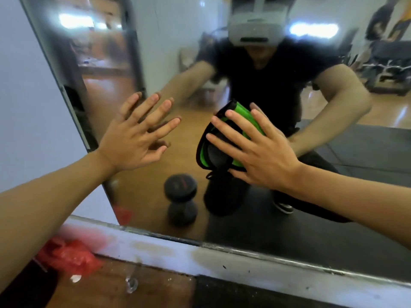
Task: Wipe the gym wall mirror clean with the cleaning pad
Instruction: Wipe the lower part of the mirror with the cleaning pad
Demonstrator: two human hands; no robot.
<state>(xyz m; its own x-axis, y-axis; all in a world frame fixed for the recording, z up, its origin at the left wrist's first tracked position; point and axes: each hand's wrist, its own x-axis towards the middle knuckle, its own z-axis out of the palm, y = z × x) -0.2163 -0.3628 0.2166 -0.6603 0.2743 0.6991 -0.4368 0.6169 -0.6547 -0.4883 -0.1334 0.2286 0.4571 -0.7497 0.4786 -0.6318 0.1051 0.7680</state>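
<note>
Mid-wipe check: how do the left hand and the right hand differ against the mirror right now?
The right hand presses the green and black cleaning pad against the mirror; the left hand has nothing under it and lies bare on the glass. The left hand sits nearer the mirror's left edge, the right hand further in. Both are flat, with straight, spread fingers.

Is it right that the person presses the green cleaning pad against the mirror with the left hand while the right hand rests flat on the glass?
Not quite: the hands are swapped. The head view shows the right hand pressing the green cleaning pad against the mirror, while the left hand rests flat on the glass.
</note>
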